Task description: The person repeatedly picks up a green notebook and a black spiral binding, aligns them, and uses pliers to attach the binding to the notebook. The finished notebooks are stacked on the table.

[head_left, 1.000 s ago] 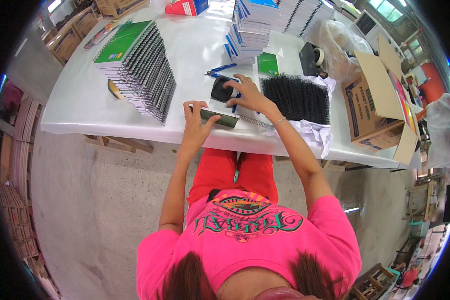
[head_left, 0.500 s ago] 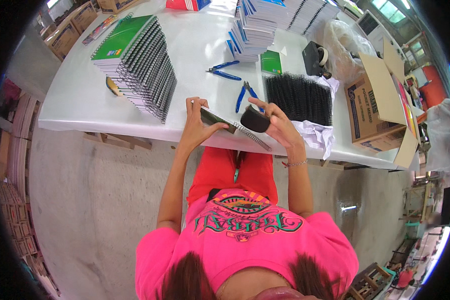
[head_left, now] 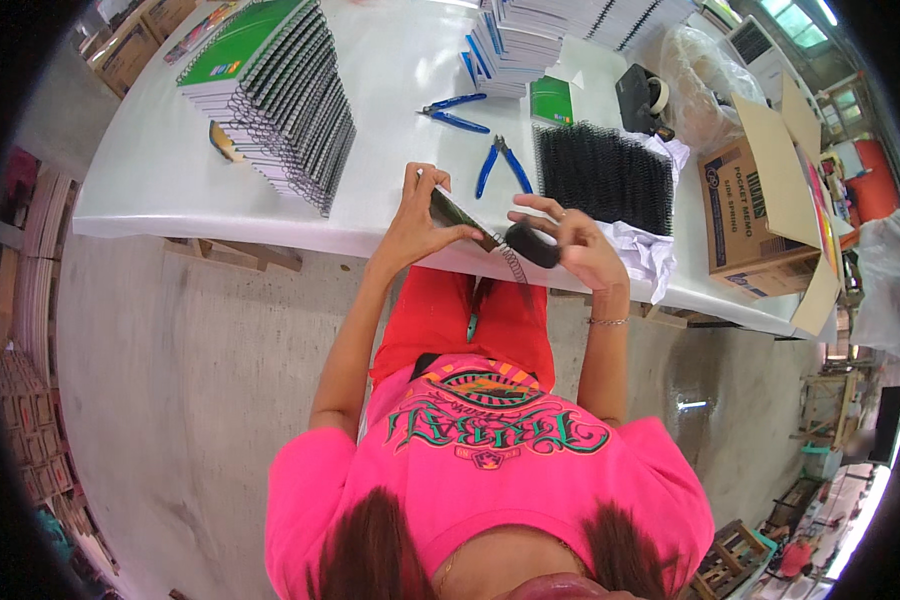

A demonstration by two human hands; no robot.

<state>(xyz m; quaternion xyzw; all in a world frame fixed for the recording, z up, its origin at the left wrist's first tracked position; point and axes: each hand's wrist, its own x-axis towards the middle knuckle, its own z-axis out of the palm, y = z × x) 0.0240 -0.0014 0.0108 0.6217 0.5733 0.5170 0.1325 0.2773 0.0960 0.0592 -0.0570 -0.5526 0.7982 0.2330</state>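
My left hand (head_left: 417, 222) grips a small notebook (head_left: 457, 216), thumb on its near side and fingers over its far edge. A dark wire spiral (head_left: 511, 261) sticks out from the notebook's right end, its free tip blurred. In my right hand (head_left: 582, 250) is a black rounded block (head_left: 533, 245), whose exact kind I cannot make out. The block touches or nearly touches the spiral where it leaves the notebook. Beyond my hands lie two blue-handled cutters, one (head_left: 500, 165) pointing away with handles apart, the other (head_left: 457, 113) on its side.
To the left stands a tall stack of green spiral notebooks (head_left: 250, 50). Black spiral wires (head_left: 605, 180) lie heaped on white paper (head_left: 635, 258) at right. Past them are an open carton (head_left: 745, 215), a tape dispenser (head_left: 642, 98), a green notebook (head_left: 551, 100) and stacked pads (head_left: 505, 50).
Both hands have shifted slightly right and away from me with the notebook and block. A shorter length of spiral now shows beyond the notebook, and its tip has blurred.
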